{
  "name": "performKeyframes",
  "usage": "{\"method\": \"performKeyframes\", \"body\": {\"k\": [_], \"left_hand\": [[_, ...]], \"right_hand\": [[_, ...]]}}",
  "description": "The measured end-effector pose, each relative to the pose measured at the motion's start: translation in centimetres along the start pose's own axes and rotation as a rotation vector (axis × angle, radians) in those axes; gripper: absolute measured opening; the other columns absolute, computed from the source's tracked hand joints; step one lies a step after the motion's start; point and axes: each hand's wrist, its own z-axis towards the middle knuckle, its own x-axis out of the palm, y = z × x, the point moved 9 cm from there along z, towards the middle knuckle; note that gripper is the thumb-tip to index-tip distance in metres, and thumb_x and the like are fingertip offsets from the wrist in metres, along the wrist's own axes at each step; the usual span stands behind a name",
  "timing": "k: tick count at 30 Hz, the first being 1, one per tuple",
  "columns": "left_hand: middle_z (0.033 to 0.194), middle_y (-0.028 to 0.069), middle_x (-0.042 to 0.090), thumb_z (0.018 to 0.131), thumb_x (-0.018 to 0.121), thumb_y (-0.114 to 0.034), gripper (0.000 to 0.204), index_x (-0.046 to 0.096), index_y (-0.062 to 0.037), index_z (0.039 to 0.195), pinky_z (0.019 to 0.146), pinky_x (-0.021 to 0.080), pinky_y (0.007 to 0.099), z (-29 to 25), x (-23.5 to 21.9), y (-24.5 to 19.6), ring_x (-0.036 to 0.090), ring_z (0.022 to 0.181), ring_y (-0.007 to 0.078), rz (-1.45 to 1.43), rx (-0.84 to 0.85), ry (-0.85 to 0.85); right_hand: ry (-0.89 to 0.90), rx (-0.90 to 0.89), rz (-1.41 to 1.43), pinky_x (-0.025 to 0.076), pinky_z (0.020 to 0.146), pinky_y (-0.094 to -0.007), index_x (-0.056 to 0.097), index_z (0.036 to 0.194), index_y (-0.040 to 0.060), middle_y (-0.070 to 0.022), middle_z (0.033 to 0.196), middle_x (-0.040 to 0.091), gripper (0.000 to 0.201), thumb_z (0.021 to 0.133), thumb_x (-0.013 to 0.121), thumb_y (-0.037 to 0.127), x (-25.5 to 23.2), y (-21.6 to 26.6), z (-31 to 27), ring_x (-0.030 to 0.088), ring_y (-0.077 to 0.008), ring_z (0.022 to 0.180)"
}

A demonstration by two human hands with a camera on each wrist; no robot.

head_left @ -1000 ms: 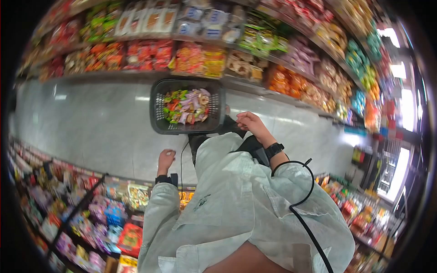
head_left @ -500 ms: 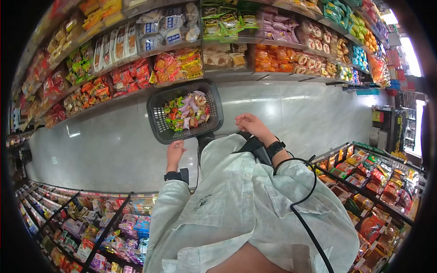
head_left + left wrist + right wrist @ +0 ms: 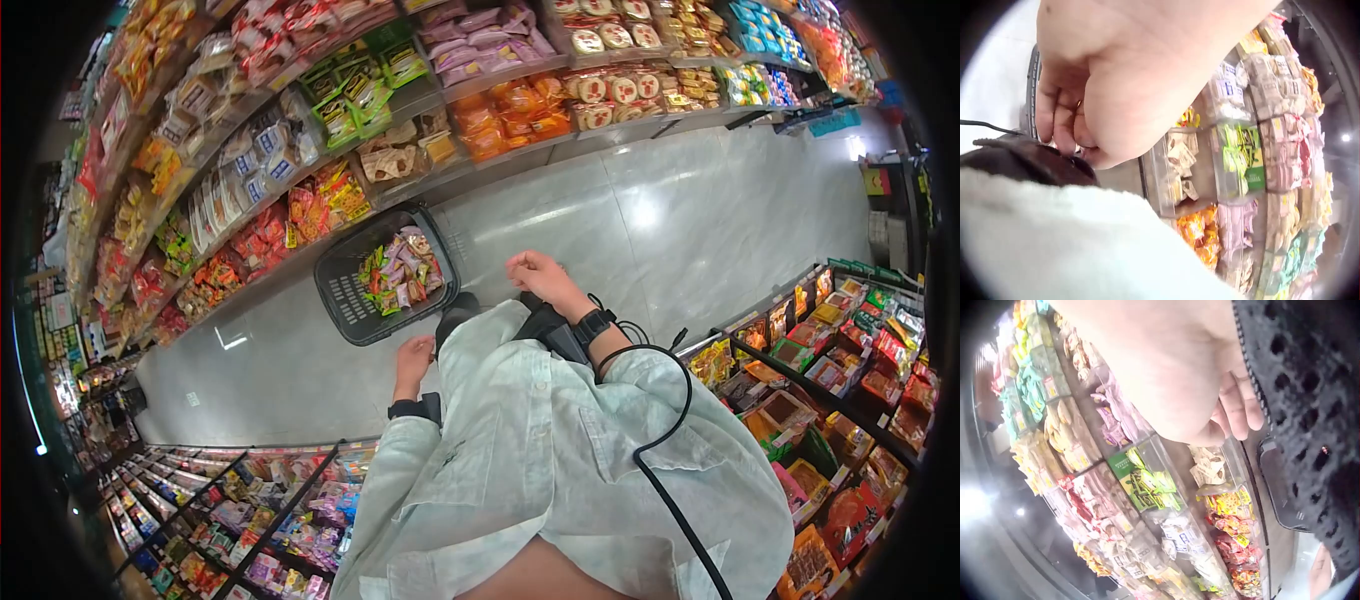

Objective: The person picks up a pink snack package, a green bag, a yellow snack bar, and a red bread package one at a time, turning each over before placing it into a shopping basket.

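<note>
In the head view my left hand (image 3: 413, 365) hangs low beside the body, just below a dark plastic basket (image 3: 338, 312) on the floor. Small wrapped snacks (image 3: 402, 270) in purple, green and red lie heaped in the basket. My right hand (image 3: 548, 280) hangs to the right of the basket, apart from it. Loosely curled fingers (image 3: 1063, 119) show in the left wrist view, holding nothing. The right wrist view also shows relaxed, empty fingers (image 3: 1235, 403). A black wristband (image 3: 592, 327) sits on the right wrist.
Shelves of packaged snacks (image 3: 510, 118) run along the far side, close behind the basket. Another display (image 3: 835, 400) stands at right, and more racks (image 3: 250, 515) lie at lower left. Grey tiled floor (image 3: 650, 200) stretches between them. A black cable (image 3: 670, 490) crosses the shirt.
The view has turned right, so the shelves slant and the basket appears farther left and lower. The left hand has shifted right in view. Both hands stay empty.
</note>
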Motion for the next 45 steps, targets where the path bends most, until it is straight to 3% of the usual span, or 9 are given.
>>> {"method": "performKeyframes", "body": {"k": [6, 10, 15, 24, 28, 34, 37, 38, 45], "left_hand": [[0.086, 0.0004, 0.071, 0.098, 0.067, -0.021, 0.021, 0.074, -0.0035, 0.107, 0.06, 0.048, 0.0247, 2.5, 4.6, -10.0, 0.061, 0.069, 0.0073, 0.296, 0.205, 0.05], [0.073, -0.0039, 0.064, 0.098, 0.067, -0.022, 0.022, 0.074, -0.0036, 0.107, 0.054, 0.043, 0.0248, 4.0, 7.5, -18.0, 0.054, 0.06, 0.0056, 0.251, 0.212, 0.085], [0.07, -0.0048, 0.06, 0.098, 0.066, -0.02, 0.021, 0.074, -0.0028, 0.106, 0.051, 0.039, 0.0254, 9.0, 13.9, -27.6, 0.048, 0.057, 0.0043, 0.345, 0.364, 0.28], [0.075, -0.0054, 0.061, 0.096, 0.071, -0.024, 0.024, 0.073, -0.0008, 0.103, 0.058, 0.042, 0.0253, 19.8, 25.7, -50.5, 0.052, 0.065, 0.0051, 0.254, 0.663, 0.427], [0.071, -0.0031, 0.058, 0.094, 0.072, -0.027, 0.028, 0.069, -0.0017, 0.106, 0.055, 0.04, 0.0265, 26.4, 25.8, -57.6, 0.051, 0.062, 0.0064, -0.039, 0.568, 0.333], [0.087, 0.0034, 0.063, 0.094, 0.071, -0.038, 0.046, 0.057, -0.0058, 0.123, 0.061, 0.048, 0.0276, 34.9, 27.4, -61.5, 0.059, 0.07, 0.0124, -0.178, 0.245, 0.217], [0.101, 0.005, 0.062, 0.093, 0.07, -0.043, 0.048, 0.056, -0.0104, 0.125, 0.066, 0.052, 0.0306, 35.4, 29.7, -62.7, 0.063, 0.078, 0.0159, -0.3, 0.058, 0.342], [0.123, 0.009, 0.05, 0.098, 0.063, -0.041, 0.05, 0.049, -0.013, 0.137, 0.083, 0.054, 0.0403, 38.4, 31.2, -61.1, 0.063, 0.093, 0.0216, -0.331, -0.021, 0.45], [0.116, 0.0088, 0.057, 0.098, 0.062, -0.044, 0.051, 0.05, -0.0163, 0.139, 0.085, 0.055, 0.0375, 41.4, 32.8, -60.8, 0.064, 0.096, 0.0235, -0.412, -0.081, 0.373]], "right_hand": [[-0.114, -0.095, 0.202, 0.049, 0.083, -0.026, 0.065, 0.113, 0.006, -0.0015, 0.101, 0.066, 0.019, 0.097, 0.061, 0.016, -7.1, 0.1, -0.5, 0.06, -0.0106, 0.089], [-0.174, -0.075, 0.272, 0.05, 0.082, -0.0261, 0.063, 0.115, 0.0053, -0.0023, 0.102, 0.067, 0.021, 0.098, 0.061, 0.016, -10.6, 0.0, -0.6, 0.061, -0.0105, 0.09], [-0.369, -0.101, 0.405, 0.05, 0.077, -0.0256, 0.064, 0.117, 0.005, -0.0028, 0.098, 0.067, 0.023, 0.096, 0.062, 0.016, -17.2, -0.2, -0.9, 0.061, -0.011, 0.087], [-0.686, -0.058, 0.517, 0.052, 0.076, -0.0264, 0.064, 0.116, 0.0077, -0.0036, 0.101, 0.068, 0.021, 0.099, 0.062, 0.02, -26.3, 3.1, 2.0, 0.063, -0.0112, 0.088], [-0.78, 0.023, 0.583, 0.053, 0.077, -0.0262, 0.064, 0.117, 0.0081, -0.0034, 0.102, 0.068, 0.022, 0.099, 0.063, 0.02, -27.4, 4.8, 2.2, 0.064, -0.0115, 0.088], [-0.874, 0.101, 0.668, 0.053, 0.079, -0.0259, 0.062, 0.119, 0.0081, -0.0019, 0.102, 0.067, 0.022, 0.099, 0.061, 0.018, -27.2, 5.4, 1.8, 0.064, -0.0112, 0.088], [-0.936, 0.129, 0.737, 0.053, 0.079, -0.0257, 0.062, 0.119, 0.0085, -0.0019, 0.101, 0.067, 0.022, 0.099, 0.061, 0.018, -26.8, 5.0, 1.1, 0.064, -0.0114, 0.088], [-0.947, 0.129, 0.744, 0.053, 0.079, -0.0259, 0.062, 0.119, 0.0085, -0.002, 0.101, 0.067, 0.022, 0.1, 0.061, 0.018, -26.7, 4.9, 0.9, 0.064, -0.0115, 0.088], [-1.031, 0.137, 0.854, 0.052, 0.08, -0.0268, 0.061, 0.121, 0.0076, -0.0021, 0.1, 0.066, 0.024, 0.1, 0.061, 0.017, -25.9, 3.9, -0.8, 0.064, -0.0119, 0.089]]}}
